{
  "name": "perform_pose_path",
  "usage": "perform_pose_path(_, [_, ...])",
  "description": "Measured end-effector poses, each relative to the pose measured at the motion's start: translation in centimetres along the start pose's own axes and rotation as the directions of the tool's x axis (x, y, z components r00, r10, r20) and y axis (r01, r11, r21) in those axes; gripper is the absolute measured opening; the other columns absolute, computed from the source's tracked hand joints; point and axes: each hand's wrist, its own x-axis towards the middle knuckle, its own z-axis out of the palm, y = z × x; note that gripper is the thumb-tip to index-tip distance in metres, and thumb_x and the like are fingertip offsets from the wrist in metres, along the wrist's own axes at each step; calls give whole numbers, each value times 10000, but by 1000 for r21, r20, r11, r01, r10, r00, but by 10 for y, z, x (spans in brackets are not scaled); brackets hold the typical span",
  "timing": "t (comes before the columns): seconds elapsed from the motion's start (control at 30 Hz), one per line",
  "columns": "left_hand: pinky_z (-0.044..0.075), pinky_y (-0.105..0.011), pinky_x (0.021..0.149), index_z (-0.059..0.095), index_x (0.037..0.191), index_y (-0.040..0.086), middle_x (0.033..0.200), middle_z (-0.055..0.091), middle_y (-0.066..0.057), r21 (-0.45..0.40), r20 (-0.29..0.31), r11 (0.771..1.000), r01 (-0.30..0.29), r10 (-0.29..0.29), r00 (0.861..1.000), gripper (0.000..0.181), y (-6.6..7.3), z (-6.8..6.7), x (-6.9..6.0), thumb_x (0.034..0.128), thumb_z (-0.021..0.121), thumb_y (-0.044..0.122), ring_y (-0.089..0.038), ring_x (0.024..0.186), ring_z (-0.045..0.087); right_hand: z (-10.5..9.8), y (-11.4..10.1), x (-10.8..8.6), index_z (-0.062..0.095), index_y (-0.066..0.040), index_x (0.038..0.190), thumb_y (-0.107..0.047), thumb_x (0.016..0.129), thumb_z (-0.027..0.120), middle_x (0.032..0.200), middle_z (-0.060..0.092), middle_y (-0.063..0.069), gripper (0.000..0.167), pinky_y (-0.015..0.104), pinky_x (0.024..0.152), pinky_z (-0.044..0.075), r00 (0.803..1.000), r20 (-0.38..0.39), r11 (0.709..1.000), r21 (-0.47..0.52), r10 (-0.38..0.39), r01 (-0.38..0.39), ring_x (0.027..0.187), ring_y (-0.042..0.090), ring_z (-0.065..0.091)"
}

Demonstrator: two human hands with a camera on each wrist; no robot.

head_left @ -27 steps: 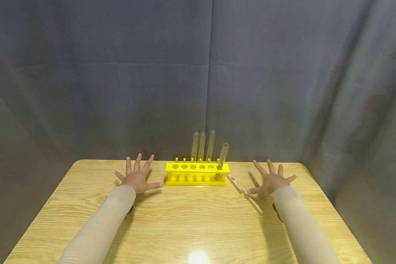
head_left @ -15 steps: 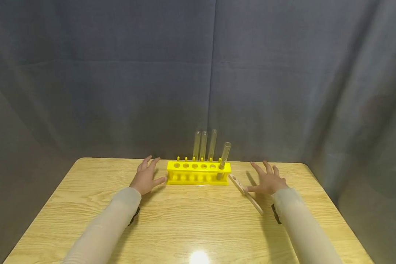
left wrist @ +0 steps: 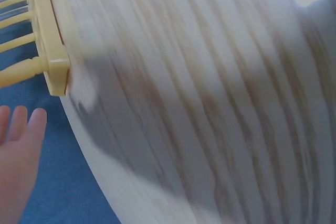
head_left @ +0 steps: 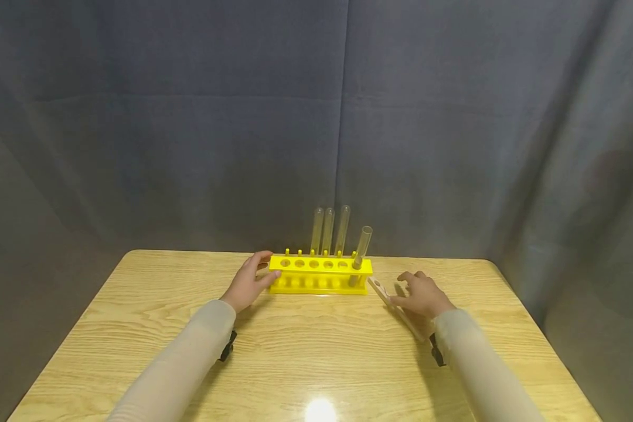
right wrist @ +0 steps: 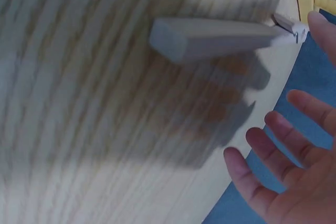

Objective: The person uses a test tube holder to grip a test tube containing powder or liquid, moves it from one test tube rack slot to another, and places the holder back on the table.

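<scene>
A yellow test tube rack (head_left: 320,289) stands near the table's far edge. One open-topped test tube (head_left: 364,240) sits in its rightmost hole, with something greyish low inside. Three more tubes (head_left: 329,225) stand upside down on the pegs behind. My left hand (head_left: 245,287) is at the rack's left end, thumb in front and fingers toward the back; contact cannot be told. Its fingertips (left wrist: 38,118) look straight in the left wrist view. A wooden test tube holder (right wrist: 220,38) lies right of the rack. Over it hovers my right hand (head_left: 422,296), fingers spread and loosely bent, holding nothing.
The wood-grain table (head_left: 316,351) has rounded far corners. A grey curtain (head_left: 232,129) hangs just behind its far edge and along both sides. A bright light reflection shows at the table's front.
My left hand has moved right from beside the rack to its left end. My right hand has drawn in its spread fingers and shifted slightly left over the test tube holder.
</scene>
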Motion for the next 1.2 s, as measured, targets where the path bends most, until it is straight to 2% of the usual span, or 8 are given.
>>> perform_pose_path(0.17, [348,-526,1156,322,1540,35,1560,375,-193,-57,-33,998,39,-41,999,595,5,5,0,1055,579,264,-382,1419,401,7,-1,-2,622,13,1220,-349,892,755,966,586,129,506,403,734,520,1000,-2,998,62,-12,12,855,239,566])
perform_pose_path(0.33, [374,-536,1133,339,1527,67,1502,422,-225,-91,-61,994,55,-61,996,542,9,10,-2,1069,549,268,-402,1371,440,11,-5,-5,667,-6,1090,-294,888,763,895,596,85,366,365,691,502,999,6,996,81,-33,33,808,210,543])
perform_pose_path(0.6, [396,-531,1114,336,1526,77,1472,437,-239,-108,-66,992,66,-74,995,529,5,12,-3,1074,539,261,-403,1323,482,16,-7,-5,677,-10,1007,-272,887,765,947,668,106,301,408,741,566,1000,15,994,111,-16,14,856,240,632])
perform_pose_path(0.83, [394,-525,1116,350,1519,78,1446,463,-235,-113,-76,992,62,-71,995,526,3,14,-5,1072,543,275,-391,1313,495,19,-10,-6,650,-56,849,-233,880,760,804,648,37,211,362,672,527,1000,-7,995,93,-26,26,739,191,586])
perform_pose_path(1.2, [399,-522,1116,343,1529,93,1449,463,-229,-143,-65,988,60,-70,995,545,1,18,-4,1066,550,294,-390,1318,500,22,-8,-11,628,-37,848,-156,889,749,792,633,51,175,322,607,520,1000,-15,993,113,-21,23,688,180,564])
